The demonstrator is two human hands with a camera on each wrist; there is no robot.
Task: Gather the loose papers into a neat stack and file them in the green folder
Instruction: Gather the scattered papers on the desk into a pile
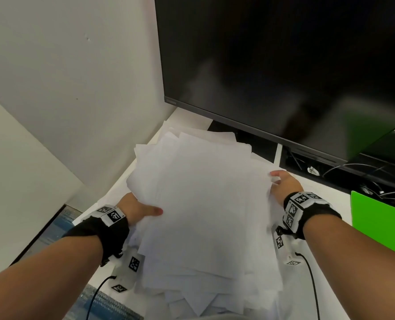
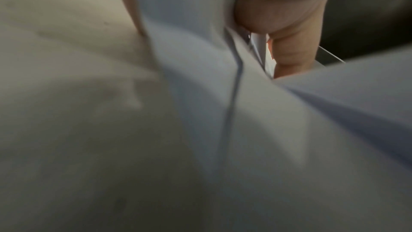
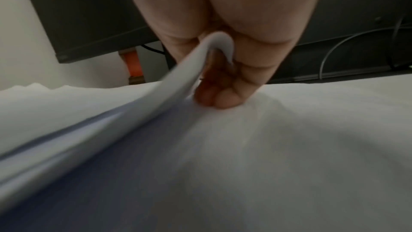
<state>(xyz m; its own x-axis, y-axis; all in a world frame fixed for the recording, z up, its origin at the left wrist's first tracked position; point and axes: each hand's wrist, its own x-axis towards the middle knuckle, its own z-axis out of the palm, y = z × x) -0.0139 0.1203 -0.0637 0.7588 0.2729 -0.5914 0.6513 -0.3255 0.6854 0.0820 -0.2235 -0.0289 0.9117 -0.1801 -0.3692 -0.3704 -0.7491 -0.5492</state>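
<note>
Left hand (image 1: 138,210): gripping papers (image 1: 201,204) at one edge, steadying the pile.
Right hand (image 1: 284,184): pinching the opposite edge, squaring sheets.
Green folder (image 1: 381,225): waiting nearby on the surface (image 1: 325,190).

A ragged pile of white papers (image 1: 203,204) fills the middle of the white desk (image 1: 325,188), sheets fanned out at uneven angles. The left hand (image 1: 138,210) grips the pile's edge at nine o'clock, thumb lying on top of the sheets. The right hand (image 1: 284,185) holds the edge at three o'clock, thumb over the top corner. A green folder (image 1: 381,225) lies near the right forearm at four o'clock. A dark monitor (image 1: 284,65) stands at twelve to two o'clock, with cables (image 1: 353,172) beneath it.
</note>
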